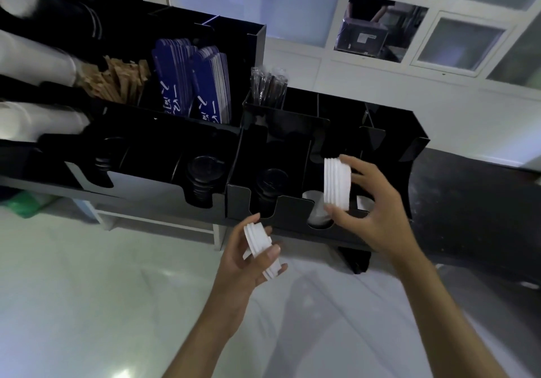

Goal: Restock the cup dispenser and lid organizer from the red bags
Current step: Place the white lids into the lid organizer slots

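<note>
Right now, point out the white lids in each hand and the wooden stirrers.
Right hand's lid stack (337,184), head view, on the ribbed edges.
Left hand's lid stack (258,241), head view, mid-stack rims.
Wooden stirrers (117,80), head view, the bundle's middle.

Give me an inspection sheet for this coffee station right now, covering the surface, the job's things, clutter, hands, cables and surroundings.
Surface: dark counter carries the black lid organizer; pale floor below.
Job's things: white lids lie in the right front slot; black lids fill the slots to its left. White cups stick out of the dispenser at far left. Red bags: nothing seen.
Clutter: wooden stirrers, blue sleeves and wrapped straws stand in the rear compartments.
Hands: left hand holds a small lid stack below the organizer; right hand grips a second lid stack on edge over the right slot.
Cables: nothing seen.
Surroundings: white wall with a window behind.
</note>
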